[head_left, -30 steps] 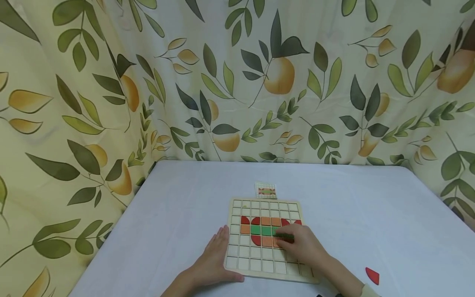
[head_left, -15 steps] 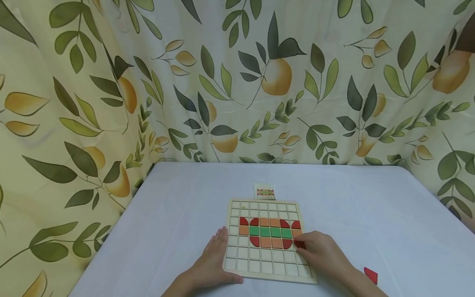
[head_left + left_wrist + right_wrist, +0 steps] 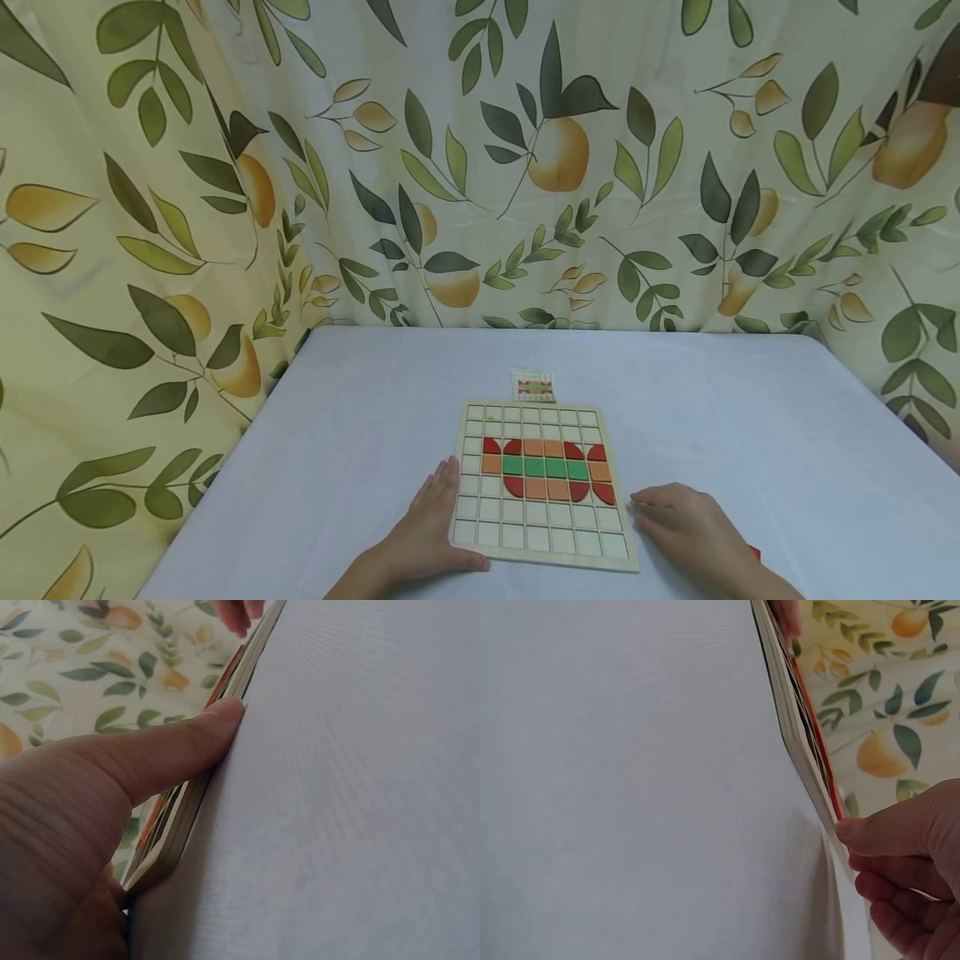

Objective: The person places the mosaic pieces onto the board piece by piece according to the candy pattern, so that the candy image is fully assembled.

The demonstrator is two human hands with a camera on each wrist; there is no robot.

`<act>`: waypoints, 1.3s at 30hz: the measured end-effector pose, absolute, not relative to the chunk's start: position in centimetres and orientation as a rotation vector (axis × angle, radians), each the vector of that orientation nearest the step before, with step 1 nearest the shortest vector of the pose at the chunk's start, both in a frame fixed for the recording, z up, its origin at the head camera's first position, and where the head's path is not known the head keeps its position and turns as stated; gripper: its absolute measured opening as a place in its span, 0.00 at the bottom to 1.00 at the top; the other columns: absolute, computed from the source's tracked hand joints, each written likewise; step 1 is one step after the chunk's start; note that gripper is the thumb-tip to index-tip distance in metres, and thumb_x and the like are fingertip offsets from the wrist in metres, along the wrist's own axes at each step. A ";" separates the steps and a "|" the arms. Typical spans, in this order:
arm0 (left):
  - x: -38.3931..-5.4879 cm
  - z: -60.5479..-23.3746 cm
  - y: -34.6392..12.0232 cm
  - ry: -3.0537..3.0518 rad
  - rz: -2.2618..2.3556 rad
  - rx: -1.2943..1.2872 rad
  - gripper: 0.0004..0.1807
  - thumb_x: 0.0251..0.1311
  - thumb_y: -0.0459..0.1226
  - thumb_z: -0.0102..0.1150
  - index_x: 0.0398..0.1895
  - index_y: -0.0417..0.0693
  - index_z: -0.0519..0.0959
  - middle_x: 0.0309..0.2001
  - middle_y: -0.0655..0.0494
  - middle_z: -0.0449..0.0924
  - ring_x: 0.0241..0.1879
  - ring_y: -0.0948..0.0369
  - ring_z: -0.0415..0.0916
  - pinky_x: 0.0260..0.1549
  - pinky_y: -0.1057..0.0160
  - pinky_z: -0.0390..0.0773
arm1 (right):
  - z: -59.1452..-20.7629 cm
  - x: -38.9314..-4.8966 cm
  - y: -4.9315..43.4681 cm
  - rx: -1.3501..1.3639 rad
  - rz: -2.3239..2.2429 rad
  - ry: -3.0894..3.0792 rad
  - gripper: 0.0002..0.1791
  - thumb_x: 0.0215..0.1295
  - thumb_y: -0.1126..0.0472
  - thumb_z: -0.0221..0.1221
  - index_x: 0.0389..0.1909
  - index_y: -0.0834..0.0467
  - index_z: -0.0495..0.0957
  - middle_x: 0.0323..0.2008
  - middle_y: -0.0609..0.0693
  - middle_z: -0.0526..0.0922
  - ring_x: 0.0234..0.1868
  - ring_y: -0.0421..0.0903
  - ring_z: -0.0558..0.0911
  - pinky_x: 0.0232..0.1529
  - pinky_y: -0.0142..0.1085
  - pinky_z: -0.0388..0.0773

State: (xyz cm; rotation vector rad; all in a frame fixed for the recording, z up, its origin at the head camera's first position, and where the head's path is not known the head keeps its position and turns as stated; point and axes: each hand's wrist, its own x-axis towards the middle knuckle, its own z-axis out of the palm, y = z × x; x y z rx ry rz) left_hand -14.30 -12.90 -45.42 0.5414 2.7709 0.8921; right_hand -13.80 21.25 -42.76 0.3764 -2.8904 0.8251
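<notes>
A wooden grid board (image 3: 517, 533) lies on the table with flat red, orange and green pieces in its middle rows. Green squares (image 3: 555, 468) form the centre row, with orange squares (image 3: 534, 488) above and below. A red rounded piece (image 3: 603, 493) sits in a cell by the right edge. My left hand (image 3: 412, 537) rests against the board's near left corner, fingers straight along the side, thumb (image 3: 187, 742) along the front edge. My right hand (image 3: 690, 529) is just off the right side, fingers loosely bent, with nothing visible between them.
A small pattern card (image 3: 533, 386) lies behind the board. Another red piece (image 3: 755, 552) is on the table to the right, mostly hidden behind my right wrist. A leaf-and-fruit patterned curtain (image 3: 465, 208) hangs behind and beside the white-covered table (image 3: 375, 400).
My right hand placed a red piece in the cell at the board's right edge, let go and moved off to the right. My left hand stayed at the board.
</notes>
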 end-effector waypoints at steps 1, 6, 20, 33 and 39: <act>-14.3 -45.4 -12.9 2.774 0.886 0.541 0.71 0.32 0.69 0.63 0.71 0.36 0.40 0.71 0.43 0.39 0.70 0.51 0.34 0.64 0.46 0.43 | -42.8 -13.8 21.4 0.347 0.837 -2.915 0.14 0.47 0.61 0.69 0.38 0.57 0.83 0.37 0.45 0.82 0.42 0.47 0.79 0.44 0.44 0.76; -14.4 -45.6 -12.9 2.769 0.891 0.545 0.71 0.32 0.69 0.63 0.71 0.36 0.40 0.71 0.43 0.38 0.70 0.51 0.34 0.64 0.47 0.42 | -42.8 -13.5 22.2 0.191 0.868 -3.038 0.17 0.50 0.57 0.68 0.41 0.59 0.82 0.40 0.49 0.82 0.46 0.51 0.77 0.46 0.49 0.74; -14.3 -45.4 -13.0 2.777 0.889 0.577 0.70 0.34 0.68 0.63 0.71 0.36 0.39 0.72 0.44 0.38 0.70 0.52 0.34 0.64 0.48 0.41 | -43.8 -12.0 27.7 0.013 0.779 -3.080 0.23 0.47 0.53 0.69 0.42 0.62 0.82 0.39 0.56 0.82 0.40 0.53 0.79 0.39 0.49 0.78; -14.2 -45.1 -13.0 2.772 0.893 0.571 0.70 0.34 0.68 0.62 0.71 0.35 0.40 0.71 0.43 0.39 0.70 0.51 0.34 0.64 0.48 0.41 | -44.4 -11.3 31.4 -0.196 0.896 -3.283 0.37 0.46 0.38 0.64 0.47 0.64 0.78 0.42 0.58 0.81 0.47 0.64 0.74 0.39 0.53 0.74; -14.2 -45.1 -13.0 2.769 0.892 0.561 0.70 0.34 0.68 0.63 0.71 0.36 0.39 0.72 0.44 0.38 0.70 0.52 0.33 0.64 0.48 0.41 | -45.7 -11.6 33.0 -0.342 0.843 -3.329 0.43 0.41 0.35 0.64 0.50 0.66 0.75 0.45 0.66 0.77 0.45 0.65 0.73 0.37 0.54 0.74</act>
